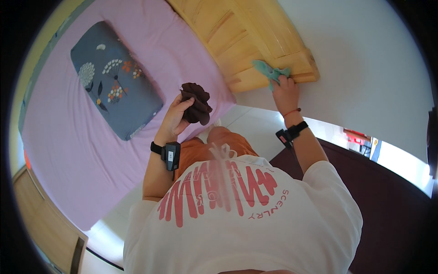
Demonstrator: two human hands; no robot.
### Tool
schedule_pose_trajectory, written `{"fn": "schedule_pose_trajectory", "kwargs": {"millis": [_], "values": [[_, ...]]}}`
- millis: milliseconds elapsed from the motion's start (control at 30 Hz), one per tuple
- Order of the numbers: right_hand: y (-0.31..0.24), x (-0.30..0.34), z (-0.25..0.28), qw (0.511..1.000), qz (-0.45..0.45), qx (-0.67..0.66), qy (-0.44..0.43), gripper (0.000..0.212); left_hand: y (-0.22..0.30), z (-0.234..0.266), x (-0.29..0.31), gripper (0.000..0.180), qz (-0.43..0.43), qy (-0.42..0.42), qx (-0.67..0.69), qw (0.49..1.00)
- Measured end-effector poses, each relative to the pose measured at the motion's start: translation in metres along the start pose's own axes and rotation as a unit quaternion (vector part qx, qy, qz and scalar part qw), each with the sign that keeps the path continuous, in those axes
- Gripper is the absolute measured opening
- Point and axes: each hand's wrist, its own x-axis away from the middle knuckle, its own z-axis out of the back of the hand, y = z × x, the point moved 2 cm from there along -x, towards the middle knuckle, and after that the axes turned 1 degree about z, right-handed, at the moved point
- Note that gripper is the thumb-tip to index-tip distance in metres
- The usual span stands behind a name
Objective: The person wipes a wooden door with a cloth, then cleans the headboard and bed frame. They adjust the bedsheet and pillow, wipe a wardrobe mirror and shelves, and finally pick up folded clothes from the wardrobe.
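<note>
My left hand (175,116) is closed round a dark brown, ruffled, flower-shaped thing (197,104), held up beside the bed with the thumb across its face. Its exact kind does not show. To the right, my right hand (286,93) grips a crumpled green cloth (270,72) and presses it on the end of the yellow wooden headboard (255,39). Part of the cloth spreads out past the fingers over the wood. Fingertips of the right hand are partly hidden in the cloth.
A bed with a pink sheet (59,137) lies on the left, bearing a grey-blue floral pillow (121,86). A white wall (365,55) stands right of the headboard. Below it is a dark maroon panel (374,196). At the lower left stands a wooden cabinet (41,214).
</note>
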Motion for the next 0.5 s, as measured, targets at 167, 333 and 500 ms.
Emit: {"fn": "schedule_pose_trajectory", "kwargs": {"millis": [167, 333, 500], "values": [[-0.069, -0.022, -0.032, 0.990, -0.016, 0.073, -0.121, 0.013, 0.016, 0.004, 0.014, 0.029, -0.023, 0.016, -0.010, 1.000], [-0.130, -0.043, -0.072, 0.971, 0.083, -0.033, -0.222, 0.026, -0.009, 0.023, 0.035, 0.030, -0.050, 0.097, 0.038, 0.993], [-0.172, -0.025, -0.155, 0.901, 0.289, 0.184, -0.266, 0.031, -0.051, 0.039, 0.057, 0.032, -0.032, 0.116, 0.045, 0.992]]}}
